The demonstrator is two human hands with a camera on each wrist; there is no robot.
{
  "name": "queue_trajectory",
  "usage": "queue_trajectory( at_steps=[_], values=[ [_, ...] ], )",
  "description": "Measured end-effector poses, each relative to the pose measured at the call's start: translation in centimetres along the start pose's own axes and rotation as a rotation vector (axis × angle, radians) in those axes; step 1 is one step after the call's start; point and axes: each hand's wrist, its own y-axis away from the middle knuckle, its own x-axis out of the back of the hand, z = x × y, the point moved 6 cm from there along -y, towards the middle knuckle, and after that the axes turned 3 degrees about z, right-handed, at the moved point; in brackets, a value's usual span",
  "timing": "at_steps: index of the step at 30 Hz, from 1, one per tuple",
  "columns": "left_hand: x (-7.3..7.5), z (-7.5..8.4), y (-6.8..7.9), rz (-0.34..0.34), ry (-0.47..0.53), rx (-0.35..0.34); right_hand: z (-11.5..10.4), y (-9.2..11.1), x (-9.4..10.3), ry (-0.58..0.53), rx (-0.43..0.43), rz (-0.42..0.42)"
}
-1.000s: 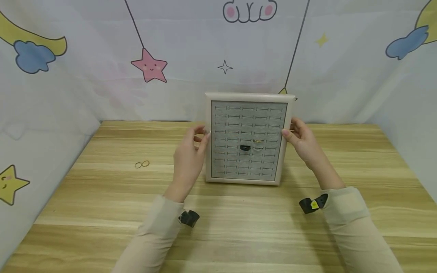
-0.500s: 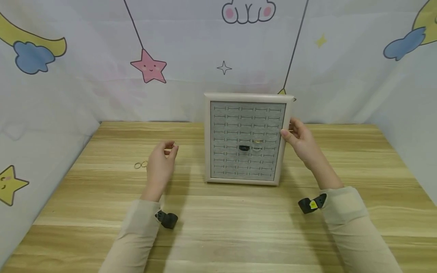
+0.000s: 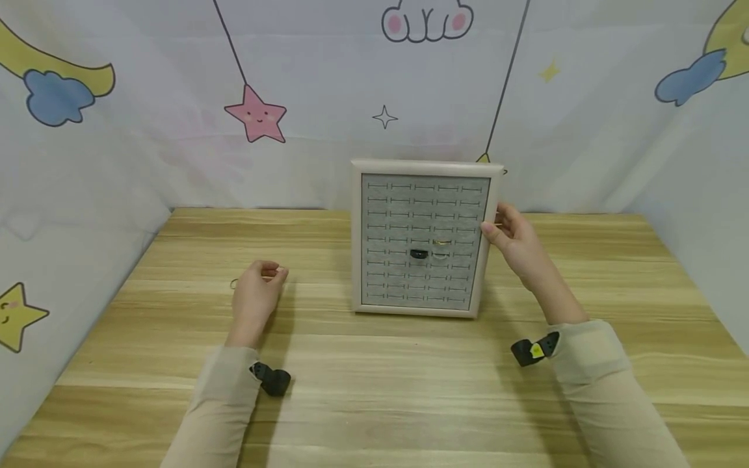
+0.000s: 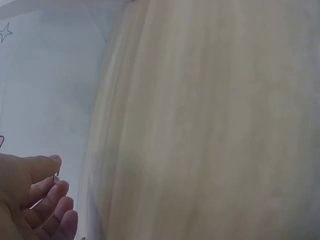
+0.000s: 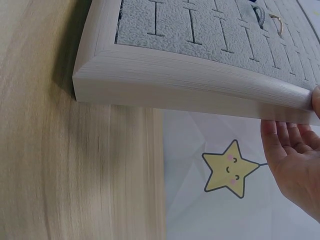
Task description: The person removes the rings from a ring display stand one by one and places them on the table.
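Note:
My left hand [image 3: 255, 299] is low over the left part of the table, pinching a small ring [image 4: 55, 179] between thumb and fingertips. A thin ring [image 3: 233, 284] on the table peeks out beside that hand, which hides the spot to its right. My right hand [image 3: 517, 250] grips the right edge of a pale-framed ring display board [image 3: 427, 168], thumb at the front and fingers behind. The board stands upright with grey slotted padding. Its slots hold a black ring [image 3: 419, 254], a gold ring [image 3: 441, 242] and a silver ring [image 3: 440, 255].
The wood-grain table [image 3: 386, 390] reaches back to a white curtain [image 3: 328, 162] printed with stars, clouds and moons. The same cloth hangs along both sides. A black wrist camera [image 3: 275, 380] sits at the left cuff, another black camera [image 3: 526, 351] at the right.
My left hand has left the board's left edge and moved left and down toward the rings on the table, now covering one of them. My right hand and the board have stayed put.

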Motion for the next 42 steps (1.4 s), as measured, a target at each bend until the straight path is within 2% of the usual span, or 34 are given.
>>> queue_trajectory(
  at_steps=[5,9,15,21,33,37,42],
  values=[
    [-0.1,-0.6,-0.1,-0.059,-0.045,0.027,-0.1,0.0,0.0,-0.009,0.004,0.004],
    [0.0,-0.8,0.0,-0.073,-0.107,0.028,-0.1,0.0,-0.1,-0.009,0.012,0.015],
    [0.3,-1.2,0.0,-0.027,-0.175,0.019,0.0,0.1,0.0,-0.003,0.016,0.020],
    [0.6,-1.8,-0.2,0.015,-0.190,0.041,0.0,0.1,0.0,-0.004,0.010,0.015],
    [0.6,-1.7,-0.1,0.003,-0.228,0.048,-0.1,0.0,0.0,-0.016,0.013,0.014],
    [0.7,-1.1,0.0,0.026,-0.191,0.050,-0.1,0.0,0.0,-0.014,0.015,0.014],
    [0.8,1.2,0.6,0.084,-0.102,-0.017,0.0,0.0,0.0,-0.008,0.009,0.013]
  ],
)
